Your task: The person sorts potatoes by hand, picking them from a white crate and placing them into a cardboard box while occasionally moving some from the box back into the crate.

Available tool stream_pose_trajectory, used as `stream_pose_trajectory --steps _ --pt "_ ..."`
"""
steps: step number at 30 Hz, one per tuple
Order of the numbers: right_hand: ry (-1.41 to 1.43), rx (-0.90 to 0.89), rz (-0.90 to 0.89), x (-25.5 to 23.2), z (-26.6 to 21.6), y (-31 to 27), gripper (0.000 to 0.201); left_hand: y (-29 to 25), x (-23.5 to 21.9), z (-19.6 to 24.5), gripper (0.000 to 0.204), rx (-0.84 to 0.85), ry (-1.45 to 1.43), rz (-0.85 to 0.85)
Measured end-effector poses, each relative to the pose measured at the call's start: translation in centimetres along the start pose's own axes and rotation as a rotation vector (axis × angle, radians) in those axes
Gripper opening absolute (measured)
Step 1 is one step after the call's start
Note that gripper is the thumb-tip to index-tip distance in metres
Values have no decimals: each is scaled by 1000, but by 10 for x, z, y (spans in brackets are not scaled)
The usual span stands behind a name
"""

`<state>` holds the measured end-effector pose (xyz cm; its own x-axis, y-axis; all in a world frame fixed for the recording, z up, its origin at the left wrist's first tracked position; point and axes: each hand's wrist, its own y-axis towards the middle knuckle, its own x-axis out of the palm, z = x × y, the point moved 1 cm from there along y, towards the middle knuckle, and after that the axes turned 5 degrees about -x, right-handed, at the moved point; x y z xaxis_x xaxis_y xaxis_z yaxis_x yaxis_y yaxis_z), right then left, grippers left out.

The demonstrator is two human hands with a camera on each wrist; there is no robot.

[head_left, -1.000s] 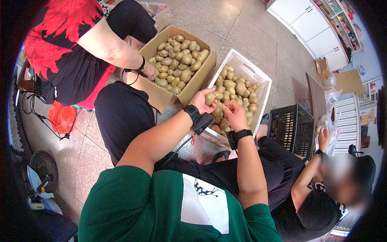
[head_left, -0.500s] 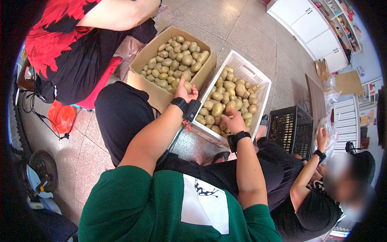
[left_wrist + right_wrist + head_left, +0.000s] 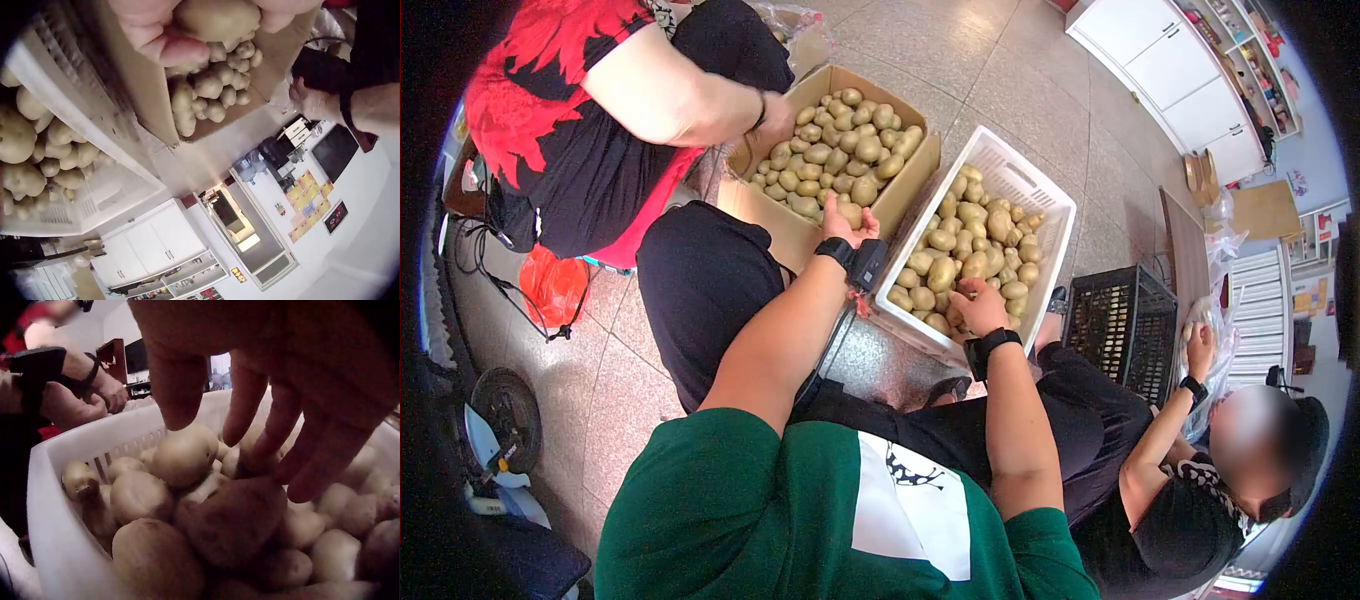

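My left hand (image 3: pixel 852 234) holds a potato (image 3: pixel 215 20) at the near edge of a cardboard box (image 3: pixel 890 205). The left wrist view has that potato between thumb and fingers, with the box's own potatoes (image 3: pixel 215 84) behind it. Over a white plastic crate (image 3: pixel 1055 225) filled with potatoes (image 3: pixel 970 215), my right hand (image 3: pixel 980 310) hangs with its fingers pointing down. The right wrist view shows those fingers spread and loosely bent, their tips close over several potatoes (image 3: pixel 184 455), none gripped.
A person in red and black (image 3: pixel 570 130) reaches toward the box's far left side. At the right, another person (image 3: pixel 1180 500) handles a clear plastic bag (image 3: pixel 1225 325) beside a black crate (image 3: pixel 1120 320). An orange-red bag (image 3: pixel 553 287) lies on the floor at left.
My left hand has gone from the white crate to the cardboard box with a potato. My right hand stays over the crate. The other person's arm drew back, then reached toward the box again.
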<state>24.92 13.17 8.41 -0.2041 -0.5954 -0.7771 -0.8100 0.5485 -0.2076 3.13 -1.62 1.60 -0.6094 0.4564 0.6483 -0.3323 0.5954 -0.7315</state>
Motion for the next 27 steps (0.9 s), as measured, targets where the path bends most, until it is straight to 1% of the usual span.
stream_pose_trajectory --steps 1,4,7,12,14,16,18,20,22,23,25,26,27 --pt "-2 -2 -13 0 0 -1 38 -1 -2 0 68 -29 -2 -7" --pt "-13 -14 -16 2 2 -1 37 -4 -1 -2 67 -16 5 -38" --pt "-16 -32 -13 4 7 1 36 -4 -1 -2 68 -8 -1 -30" --pt "-6 -44 -16 5 7 0 37 20 -13 5 72 4 38 -47" --pt "-55 -83 -35 6 11 1 37 25 -15 8 75 -5 50 -49" --pt "-76 -80 -35 14 29 8 38 25 -16 9 73 -58 18 -65" --pt "-97 -80 -36 13 25 7 40 26 -16 8 72 -41 25 -42" --pt "-88 -35 -78 9 19 4 40 23 -15 7 72 -23 32 -19" --pt "-85 -29 -72 8 15 2 40 17 -14 5 66 -52 30 15" --pt "-83 -24 -67 7 14 1 40 22 -17 6 66 -53 30 15" --pt "-65 -37 -53 6 9 -2 38 33 -22 9 55 23 84 -46" --pt "-48 -50 -40 6 8 -2 37 33 -22 9 55 23 84 -46" --pt "-48 -50 -40 6 9 -2 37 32 -23 8 48 52 88 -46"
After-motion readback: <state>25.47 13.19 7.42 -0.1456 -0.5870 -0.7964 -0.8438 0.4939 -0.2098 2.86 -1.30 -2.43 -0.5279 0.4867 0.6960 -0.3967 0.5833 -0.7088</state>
